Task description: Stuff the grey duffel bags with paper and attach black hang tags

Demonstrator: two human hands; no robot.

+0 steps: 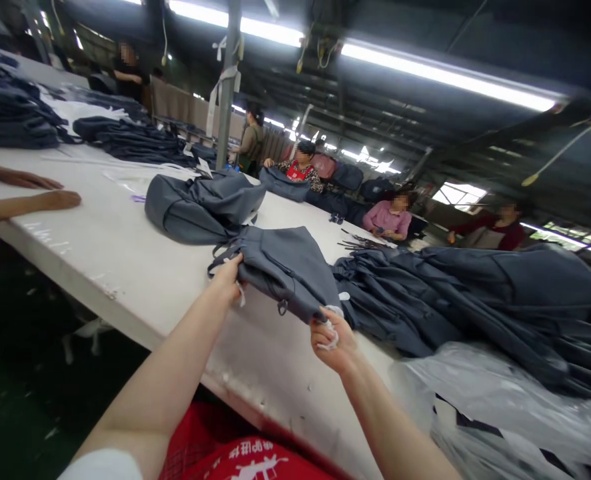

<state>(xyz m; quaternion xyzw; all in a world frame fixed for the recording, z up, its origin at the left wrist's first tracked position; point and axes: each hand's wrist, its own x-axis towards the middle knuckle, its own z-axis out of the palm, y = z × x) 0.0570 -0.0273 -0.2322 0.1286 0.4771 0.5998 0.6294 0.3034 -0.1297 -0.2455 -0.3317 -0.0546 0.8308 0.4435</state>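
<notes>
A folded dark grey garment (pixel 285 267) lies on the white table (pixel 125 260) in front of me. My left hand (pixel 228 280) is closed on its near left corner, with a scrap of white showing between the fingers. My right hand (pixel 331 340) is closed on the garment's near right edge and pinches a small white tag or string there. A thin cord and a small ring hang from the garment's lower edge.
A bundled grey garment (pixel 200 207) lies just beyond. A heap of dark garments (pixel 475 300) fills the right side, over clear plastic bags (pixel 500 393). Another person's hands (pixel 35 190) rest on the table at far left. Stacks (pixel 10 107) and several seated workers stand farther back.
</notes>
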